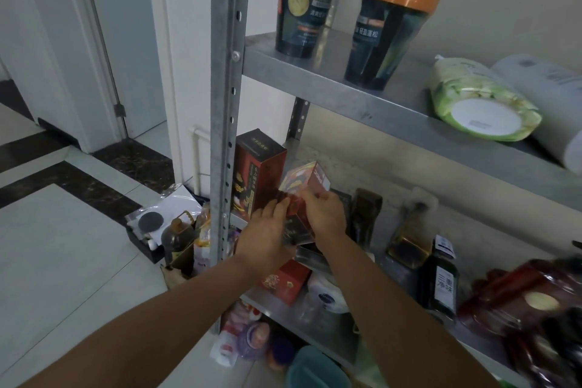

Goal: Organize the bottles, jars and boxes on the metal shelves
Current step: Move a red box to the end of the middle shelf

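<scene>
Both my hands hold a dark red box [304, 186], tilted, at the left end of the middle metal shelf [371, 167]. My left hand [267, 230] grips its lower left side and my right hand [324, 214] grips its right side. Just left of it stands a taller dark red box [255, 167], upright against the shelf post. To the right on the same shelf stand a dark jar [365, 214], a brown bottle [409, 230] and a dark bottle with a white label [441, 280]. Two orange-lidded tubs [305, 9] [387, 34] stand on the upper shelf.
A green-and-white pack [482, 100] and a white roll [548, 97] lie on the upper shelf. A red wrapped package [529, 305] sits at the right. A small red box [283, 283] is on the lower shelf. An oil bottle [178, 239] and bags stand on the floor by the post [225, 104].
</scene>
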